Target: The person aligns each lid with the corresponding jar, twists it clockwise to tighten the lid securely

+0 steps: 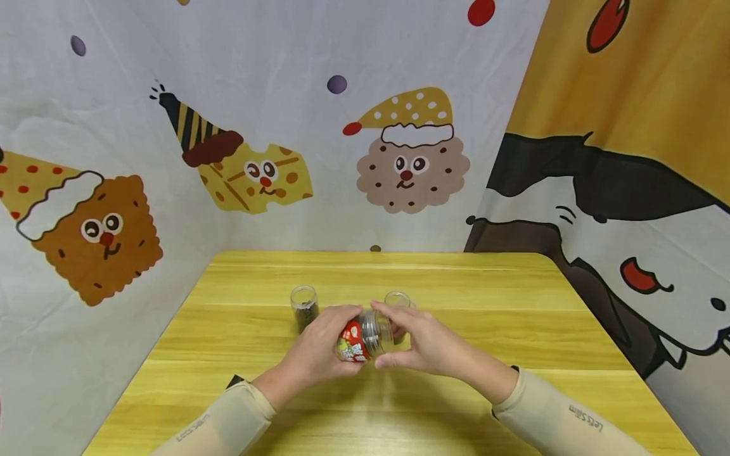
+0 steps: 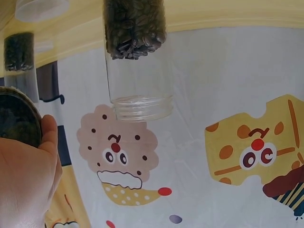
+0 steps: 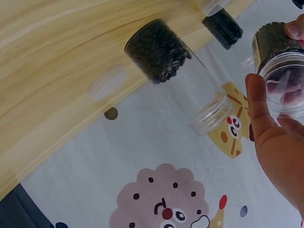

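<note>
Held tilted between both hands is a glass jar (image 1: 352,341) with a red label and dark contents, its mouth end turned to the right. My left hand (image 1: 326,342) grips the body from the left; the jar's round base (image 2: 18,118) shows in the left wrist view. At the other end, my right hand (image 1: 419,339) has its thumb and fingers around the clear lid (image 3: 285,88). A second glass jar (image 1: 305,309), uncapped and part filled with dark bean-like pieces, stands behind the left hand. The third jar (image 1: 397,301) is partly hidden behind the right hand.
A clear lid (image 3: 108,81) lies on the wooden table (image 1: 228,329) near one standing jar. Another clear lid (image 3: 213,5) appears near the other jar. Beyond the table's back edge hangs a cartoon-printed cloth (image 1: 285,228).
</note>
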Tool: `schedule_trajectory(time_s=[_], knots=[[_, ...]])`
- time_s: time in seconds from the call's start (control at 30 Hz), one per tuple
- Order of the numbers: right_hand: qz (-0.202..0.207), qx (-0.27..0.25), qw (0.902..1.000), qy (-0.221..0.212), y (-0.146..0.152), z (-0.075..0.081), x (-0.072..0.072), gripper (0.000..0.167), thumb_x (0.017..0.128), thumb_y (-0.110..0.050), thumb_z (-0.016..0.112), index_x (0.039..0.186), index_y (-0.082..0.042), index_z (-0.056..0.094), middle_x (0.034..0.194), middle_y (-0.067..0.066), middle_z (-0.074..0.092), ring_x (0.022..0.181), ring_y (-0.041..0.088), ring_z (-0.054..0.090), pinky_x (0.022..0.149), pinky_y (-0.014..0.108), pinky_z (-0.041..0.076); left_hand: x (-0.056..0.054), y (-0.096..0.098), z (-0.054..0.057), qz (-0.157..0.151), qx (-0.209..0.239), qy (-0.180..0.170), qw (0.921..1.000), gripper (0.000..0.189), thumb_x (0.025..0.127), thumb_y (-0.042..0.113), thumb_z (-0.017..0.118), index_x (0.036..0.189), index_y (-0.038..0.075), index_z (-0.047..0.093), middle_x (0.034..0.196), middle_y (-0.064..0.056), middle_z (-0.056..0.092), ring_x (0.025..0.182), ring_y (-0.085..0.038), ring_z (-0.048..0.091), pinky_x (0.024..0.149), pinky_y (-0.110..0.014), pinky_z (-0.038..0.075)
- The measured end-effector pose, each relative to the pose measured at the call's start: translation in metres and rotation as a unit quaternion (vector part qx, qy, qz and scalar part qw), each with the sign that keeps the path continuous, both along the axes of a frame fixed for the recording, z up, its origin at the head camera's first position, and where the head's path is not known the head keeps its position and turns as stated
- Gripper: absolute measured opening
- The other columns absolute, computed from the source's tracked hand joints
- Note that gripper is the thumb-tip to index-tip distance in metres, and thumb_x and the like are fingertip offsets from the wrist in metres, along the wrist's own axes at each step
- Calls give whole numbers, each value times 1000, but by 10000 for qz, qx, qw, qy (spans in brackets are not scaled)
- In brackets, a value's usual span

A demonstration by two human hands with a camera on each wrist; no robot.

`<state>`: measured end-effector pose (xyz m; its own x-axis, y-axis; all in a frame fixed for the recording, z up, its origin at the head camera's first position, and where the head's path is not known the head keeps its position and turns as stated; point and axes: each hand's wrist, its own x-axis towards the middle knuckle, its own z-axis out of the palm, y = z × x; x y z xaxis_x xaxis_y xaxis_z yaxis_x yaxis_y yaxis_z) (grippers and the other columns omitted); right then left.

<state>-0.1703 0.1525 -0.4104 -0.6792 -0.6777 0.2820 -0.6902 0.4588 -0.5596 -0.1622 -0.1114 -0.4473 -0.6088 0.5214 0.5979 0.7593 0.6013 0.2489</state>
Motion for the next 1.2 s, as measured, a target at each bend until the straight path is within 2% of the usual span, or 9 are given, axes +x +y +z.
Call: schedule_trajectory(time_s=[0.1, 0.43, 0.77, 1.0, 1.2], knots=[[-91, -39, 9998, -145, -1, -1, 0, 94, 87, -47, 86, 162, -9, 45, 125, 13, 74, 94, 20, 76, 74, 21, 63, 0, 0, 0, 27, 16, -48, 10000, 102, 58, 26, 106, 143, 4, 55, 135, -10, 67, 121, -25, 67, 102, -39, 64], [-379, -118, 9980, -495, -5, -1, -1, 94, 86, -47, 88, 160, -5, 47, 120, 13, 77, 93, 18, 77, 80, 35, 68, 2, 1, 2, 109, 20, -31, 9999, 100, 58, 26, 106, 142, 4, 57, 134, -9, 67, 120, -24, 67, 102, -38, 64], [-612, -243, 9968, -449, -7, -3, 4, 94, 82, -47, 91, 156, -4, 51, 113, 12, 77, 90, 20, 77, 77, 33, 68, 3, 3, 1, 156, -24, 71, 9999, 102, 56, 27, 107, 142, 4, 57, 134, -9, 68, 120, -25, 67, 102, -39, 64], [-683, -611, 9909, -981, -8, -3, 6, 89, 83, -44, 92, 154, -9, 52, 119, 11, 72, 91, 19, 75, 77, 33, 68, 3, 4, 1, 115, 54, 262, 9996, 102, 56, 27, 106, 144, 7, 59, 134, -9, 67, 120, -23, 67, 99, -35, 65], [-530, -830, 9871, -1262, -9, -2, 7, 83, 87, -39, 90, 152, -7, 49, 126, 14, 73, 87, 21, 73, 78, 38, 68, 3, 4, 0, -44, 177, 195, 9996, 103, 60, 27, 104, 150, 8, 58, 137, -10, 66, 122, -24, 66, 99, -35, 65]])
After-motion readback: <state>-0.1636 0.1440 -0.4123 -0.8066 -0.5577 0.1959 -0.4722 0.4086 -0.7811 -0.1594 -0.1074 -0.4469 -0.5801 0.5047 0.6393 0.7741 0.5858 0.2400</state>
